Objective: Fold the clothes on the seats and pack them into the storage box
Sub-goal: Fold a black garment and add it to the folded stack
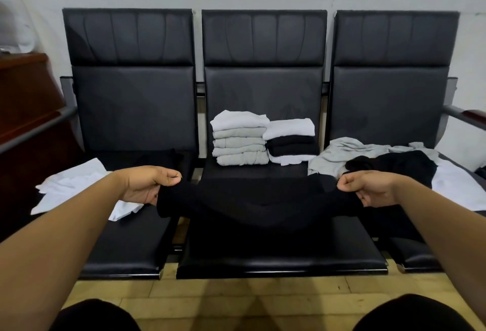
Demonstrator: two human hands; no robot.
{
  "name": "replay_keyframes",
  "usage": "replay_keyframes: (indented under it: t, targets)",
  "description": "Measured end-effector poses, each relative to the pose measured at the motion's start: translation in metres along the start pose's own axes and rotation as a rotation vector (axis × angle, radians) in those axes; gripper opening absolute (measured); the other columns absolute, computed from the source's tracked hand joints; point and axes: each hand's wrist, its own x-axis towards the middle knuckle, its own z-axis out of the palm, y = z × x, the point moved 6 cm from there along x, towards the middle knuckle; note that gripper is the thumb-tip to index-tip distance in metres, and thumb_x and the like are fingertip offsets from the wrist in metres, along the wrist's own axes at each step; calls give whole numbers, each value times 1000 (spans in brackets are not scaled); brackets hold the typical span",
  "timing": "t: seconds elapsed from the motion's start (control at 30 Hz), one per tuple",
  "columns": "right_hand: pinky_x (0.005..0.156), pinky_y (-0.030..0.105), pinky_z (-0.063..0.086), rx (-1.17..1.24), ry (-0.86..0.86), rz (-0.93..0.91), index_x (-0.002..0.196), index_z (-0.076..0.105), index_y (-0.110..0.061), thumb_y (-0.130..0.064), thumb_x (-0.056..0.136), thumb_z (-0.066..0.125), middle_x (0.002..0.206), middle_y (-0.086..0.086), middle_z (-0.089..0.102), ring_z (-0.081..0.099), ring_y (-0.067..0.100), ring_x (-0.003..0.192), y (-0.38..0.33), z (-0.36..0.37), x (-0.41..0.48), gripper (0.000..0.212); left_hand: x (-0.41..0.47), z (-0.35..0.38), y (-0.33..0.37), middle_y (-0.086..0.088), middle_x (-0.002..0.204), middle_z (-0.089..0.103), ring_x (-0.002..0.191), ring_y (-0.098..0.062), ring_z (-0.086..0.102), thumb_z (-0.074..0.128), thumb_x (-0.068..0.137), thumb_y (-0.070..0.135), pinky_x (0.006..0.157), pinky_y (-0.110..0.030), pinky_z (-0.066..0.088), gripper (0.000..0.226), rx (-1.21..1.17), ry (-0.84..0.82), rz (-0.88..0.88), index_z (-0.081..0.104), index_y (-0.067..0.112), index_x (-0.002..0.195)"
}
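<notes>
Left hand (pixel 150 182) and right hand (pixel 368 186) each pinch an end of the black garment (pixel 252 207), stretched between them over the middle seat (pixel 281 257). Best keep it taut and edges level before folding; the folded stacks (pixel 260 141) sit beyond.

Left hand (pixel 147 186) and right hand (pixel 373 188) pinch a black garment (pixel 252 204) stretched above the middle seat (pixel 281 262).

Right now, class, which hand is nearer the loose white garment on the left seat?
Left. The left hand grips the black garment just beside the white garment; the right hand grips the other end, over toward the right seat.
</notes>
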Motion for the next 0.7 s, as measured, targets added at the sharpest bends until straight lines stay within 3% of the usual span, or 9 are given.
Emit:
replay_keyframes:
  t: [0.1,0.23,0.37,0.47,0.53,0.63,0.7]
  targets:
    - [46,25,51,33,64,-25,84,57,-6,-1,100,50,70,7,63,64,14,56,3,-6,8,18,11,-2,-10,-11,90,63,83,-23,64,93,61,32,68,-35,58,55,32,16,7,57,6,93]
    - [63,32,53,110,235,-108,85,59,-13,-9,99,58,82,4,67,64,18,76,9,-22,37,15,34,-15,-17,-12,90,63,81,-21,64,63,93,16,72,-35,59,9,26,239,106,60,8,92]
    - [70,36,52,170,380,-158,87,61,-13,-9,97,62,87,7,67,63,21,78,9,-28,68,12,59,-33,-19,-16,93,63,84,-22,64,58,98,13,74,-34,57,10,5,468,192,64,8,91]
    - [76,39,50,191,543,-199,92,66,-12,-13,93,69,98,20,68,61,25,81,12,-30,95,3,80,-50,-22,-14,100,67,88,-25,62,60,98,26,79,-40,53,13,84,758,176,65,13,98]
    - [78,37,48,30,675,-204,109,65,-7,-19,89,74,98,21,66,59,25,84,17,-25,113,25,92,-48,-30,-8,113,67,97,-24,62,61,96,38,89,-40,52,32,209,915,96,60,14,117]
    - [96,41,43,-491,809,-283,122,58,0,-22,89,71,113,21,62,57,34,106,17,4,125,41,107,-23,-42,-10,134,57,119,-26,56,59,97,40,88,-30,40,57,324,866,4,42,6,140]
    - [103,45,40,-659,793,-379,122,58,2,-17,91,67,120,27,56,51,42,115,15,37,126,37,116,-16,-51,-10,124,59,106,-23,58,59,97,40,82,-29,39,52,329,840,-67,47,5,135]
